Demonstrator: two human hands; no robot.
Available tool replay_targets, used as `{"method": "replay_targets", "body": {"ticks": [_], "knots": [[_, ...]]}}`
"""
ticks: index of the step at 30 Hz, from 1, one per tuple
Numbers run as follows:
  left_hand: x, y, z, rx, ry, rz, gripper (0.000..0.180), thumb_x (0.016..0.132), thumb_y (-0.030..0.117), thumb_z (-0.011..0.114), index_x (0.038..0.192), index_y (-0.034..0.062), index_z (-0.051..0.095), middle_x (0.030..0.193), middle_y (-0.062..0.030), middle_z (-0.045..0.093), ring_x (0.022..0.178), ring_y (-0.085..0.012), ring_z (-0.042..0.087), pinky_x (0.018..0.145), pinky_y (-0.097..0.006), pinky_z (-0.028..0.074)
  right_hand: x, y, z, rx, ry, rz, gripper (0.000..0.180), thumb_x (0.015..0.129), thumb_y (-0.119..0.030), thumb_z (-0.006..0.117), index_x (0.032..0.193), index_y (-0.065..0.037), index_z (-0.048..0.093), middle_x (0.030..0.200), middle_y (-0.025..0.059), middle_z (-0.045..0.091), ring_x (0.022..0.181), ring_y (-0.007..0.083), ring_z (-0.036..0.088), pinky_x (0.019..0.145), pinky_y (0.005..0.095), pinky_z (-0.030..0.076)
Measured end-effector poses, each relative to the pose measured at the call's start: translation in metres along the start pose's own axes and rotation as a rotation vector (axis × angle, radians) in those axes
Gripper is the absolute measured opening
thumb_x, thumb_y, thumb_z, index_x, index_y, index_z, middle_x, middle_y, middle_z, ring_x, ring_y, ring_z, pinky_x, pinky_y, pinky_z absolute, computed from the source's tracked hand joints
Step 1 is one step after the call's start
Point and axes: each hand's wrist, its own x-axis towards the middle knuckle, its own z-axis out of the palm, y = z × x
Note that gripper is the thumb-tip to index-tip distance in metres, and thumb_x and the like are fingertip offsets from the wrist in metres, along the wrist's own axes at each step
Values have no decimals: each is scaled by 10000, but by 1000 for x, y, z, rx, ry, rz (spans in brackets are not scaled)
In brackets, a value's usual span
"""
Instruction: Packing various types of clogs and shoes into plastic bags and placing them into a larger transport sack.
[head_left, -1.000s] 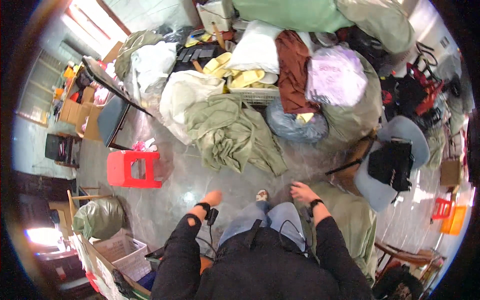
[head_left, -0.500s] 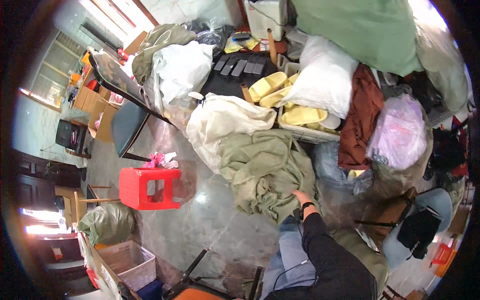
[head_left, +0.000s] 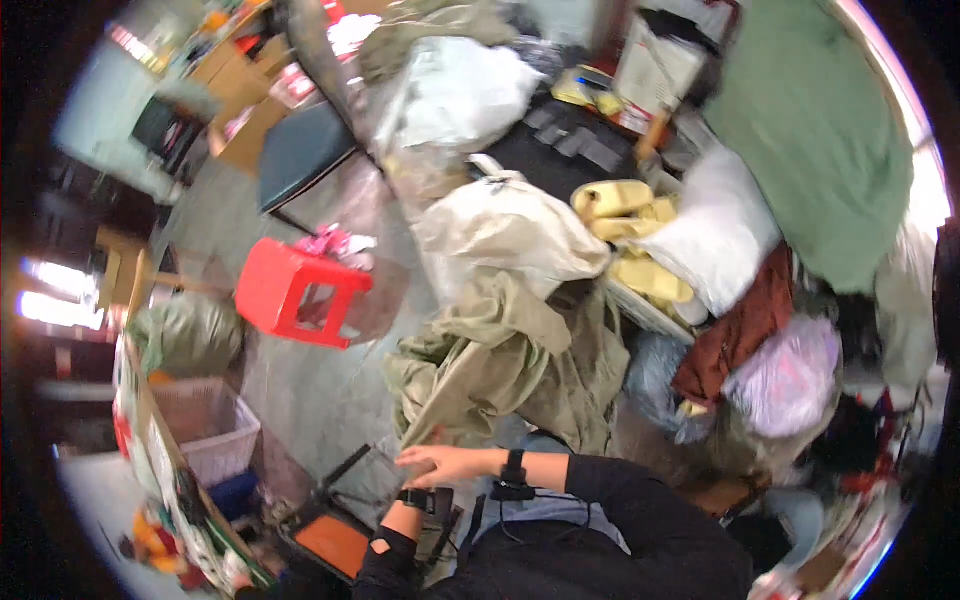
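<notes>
A large crumpled piece of olive-green cloth (head_left: 500,385) lies in front of me, one fold drawn as a straight strip toward my hands. My right hand (head_left: 450,465), a black band at its wrist, reaches leftward across the cloth's near edge. Its fingers are stretched out with the thumb apart, and nothing shows between them. From below comes my left hand (head_left: 414,488), with a black watch-like device on its wrist. Its fingers are mostly hidden behind the right hand, close to the cloth's edge. Some blur covers the view.
Beyond the cloth lies a cream sack (head_left: 510,225). A crate of yellow slippers (head_left: 650,280) stands at right, under a white bag (head_left: 725,230). A red stool (head_left: 300,290) is at left, an orange-seated chair (head_left: 335,545) near me, and a white basket (head_left: 205,425) at lower left.
My right hand has moved left from the cloth's right side to its near edge. My left hand has come into view. The cloth is pulled leftward and bunched differently; the whole view has turned.
</notes>
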Motion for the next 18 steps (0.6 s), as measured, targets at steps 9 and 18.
{"method": "replay_targets", "body": {"ticks": [9, 18], "knots": [[-109, 67, -212, -800, 830, -235, 462, 884, 331, 510, 1239, 55, 405, 1197, -54, 468, 1051, -197, 478, 831, -364, 438, 132, -21, -54, -1128, 742, 115, 969, 582, -359, 752, 1369, -129, 235, 1398, 136, 219, 1318, 305, 125, 1047, 476, 76], [-204, 55, -370, -1050, 1154, -230, 676, 836, 498, 501, 1282, 12, 355, 1216, -114, 476, 1082, -246, 483, 882, -395, 422, 341, 104, -84, 16, -152, 597, 914, 690, -338, 713, 1340, -8, 162, 1306, 144, 355, 1149, 240, 412, 922, 353, 379]]}}
